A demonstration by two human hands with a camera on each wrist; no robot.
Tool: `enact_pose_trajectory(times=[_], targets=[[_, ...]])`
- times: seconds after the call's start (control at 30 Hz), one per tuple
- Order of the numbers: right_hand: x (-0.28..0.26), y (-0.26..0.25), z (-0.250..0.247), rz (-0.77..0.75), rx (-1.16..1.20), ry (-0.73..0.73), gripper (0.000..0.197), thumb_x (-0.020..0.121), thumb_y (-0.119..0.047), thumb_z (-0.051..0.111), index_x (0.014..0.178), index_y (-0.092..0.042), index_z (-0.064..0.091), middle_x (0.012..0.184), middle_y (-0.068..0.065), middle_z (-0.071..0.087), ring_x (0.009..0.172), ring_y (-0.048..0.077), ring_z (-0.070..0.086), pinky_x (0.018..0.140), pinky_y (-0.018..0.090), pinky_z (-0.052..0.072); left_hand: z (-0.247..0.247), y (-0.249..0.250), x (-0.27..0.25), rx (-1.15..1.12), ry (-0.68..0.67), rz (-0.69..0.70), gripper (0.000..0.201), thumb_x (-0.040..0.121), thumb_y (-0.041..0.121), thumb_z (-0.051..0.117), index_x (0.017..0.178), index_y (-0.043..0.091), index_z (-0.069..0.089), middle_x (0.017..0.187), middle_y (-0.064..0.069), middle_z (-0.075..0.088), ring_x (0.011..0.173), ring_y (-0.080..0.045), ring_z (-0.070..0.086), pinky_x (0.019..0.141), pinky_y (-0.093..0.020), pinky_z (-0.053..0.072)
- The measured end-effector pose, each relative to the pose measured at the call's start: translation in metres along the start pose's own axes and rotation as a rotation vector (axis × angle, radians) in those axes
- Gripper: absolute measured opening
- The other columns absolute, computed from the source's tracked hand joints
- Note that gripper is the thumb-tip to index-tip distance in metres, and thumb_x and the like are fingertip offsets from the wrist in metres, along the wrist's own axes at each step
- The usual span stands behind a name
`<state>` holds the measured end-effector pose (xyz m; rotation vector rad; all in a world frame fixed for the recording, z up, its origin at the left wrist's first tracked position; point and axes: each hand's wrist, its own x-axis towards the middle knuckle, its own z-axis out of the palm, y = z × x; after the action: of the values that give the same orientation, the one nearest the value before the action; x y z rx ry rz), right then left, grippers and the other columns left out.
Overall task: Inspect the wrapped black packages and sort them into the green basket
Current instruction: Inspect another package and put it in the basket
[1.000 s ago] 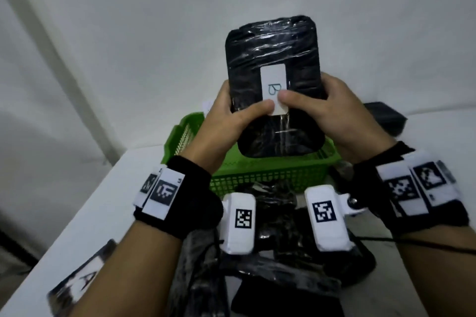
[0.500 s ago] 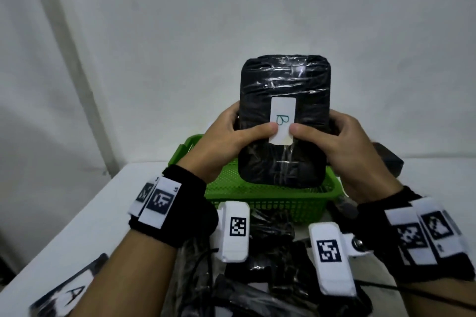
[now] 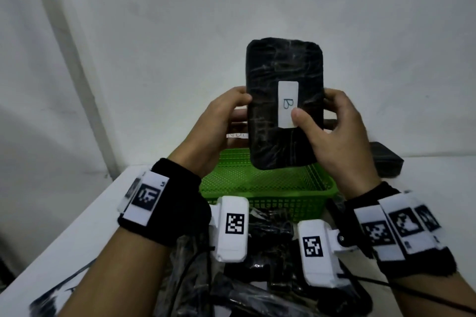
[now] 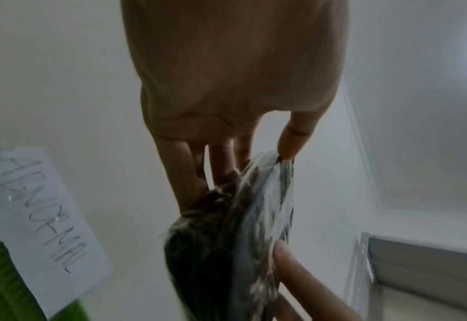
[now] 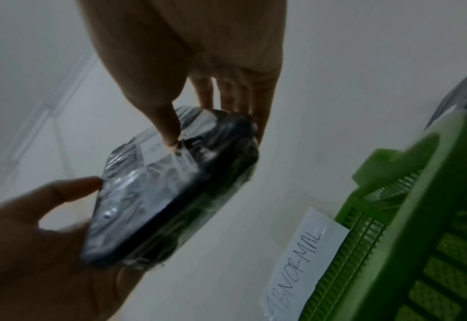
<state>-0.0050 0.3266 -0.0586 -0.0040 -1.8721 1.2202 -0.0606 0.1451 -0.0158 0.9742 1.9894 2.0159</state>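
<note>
Bare sorting station: white table (image 3: 64, 239), blank white walls (image 3: 231, 8), paper "ABNORMAL" label (image 5: 303, 265).

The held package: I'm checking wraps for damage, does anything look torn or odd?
No tear shows on the wrapped black package; its film is only wrinkled. Its white B label sits sideways, partly under the right hand thumb. The back is unseen.

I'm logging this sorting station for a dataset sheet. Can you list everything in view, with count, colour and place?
Held package: one, black, film-wrapped, upright above the basket.
Label: one, white, marked B, on its front.
Green basket: one, on the white table.
Paper note: one, white, reads ABNORMAL, on the basket's outer wall.
Loose packages: several, black, heaped before the basket; count unclear.
Black package: one, right of the basket.
Left hand: grips the package's left edge.
Right hand: thumb on the label.
</note>
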Motion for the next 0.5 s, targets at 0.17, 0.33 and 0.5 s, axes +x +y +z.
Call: enact_pose_trajectory(times=[0.17,0.33,0.5], targets=[[0.002,0.0,-0.002,0.069,-0.035,-0.143,0.05,0.082,-0.059,0.066,0.126,-0.037,0.056,0.127,0.001,0.054,0.11,0.011,0.061,0.099,0.044,0.054,0.002,-0.005,0.002,-0.008,0.047,0.102,0.034,0.087,0.033,0.068,0.118,0.022,0.063,0.096,-0.001,0.074,0.082,-0.016,0.07,0.068,-0.033,0.058],[-0.002,-0.017,-0.012,0.099,0.154,-0.309,0.087,0.055,-0.072,0.081,0.131,-0.059,0.04,0.119,-0.03,0.06,0.109,-0.014,0.058,0.089,0.012,0.049,0.013,-0.002,-0.003,0.015,0.041,0.124,0.024,0.091,0.019,0.066,0.115,0.017,0.062,0.093,-0.002,0.075,0.08,-0.012,0.071,0.063,-0.026,0.056],[0.0,-0.005,-0.006,0.151,0.289,-0.224,0.084,0.068,-0.044,0.087,0.14,-0.035,0.046,0.121,-0.011,0.067,0.102,0.004,0.071,0.084,0.029,0.056,0.013,-0.006,-0.001,0.072,-0.005,0.127,0.019,0.101,0.018,0.052,0.112,0.02,0.068,0.107,-0.003,0.075,0.092,-0.018,0.071,0.073,-0.032,0.059]])
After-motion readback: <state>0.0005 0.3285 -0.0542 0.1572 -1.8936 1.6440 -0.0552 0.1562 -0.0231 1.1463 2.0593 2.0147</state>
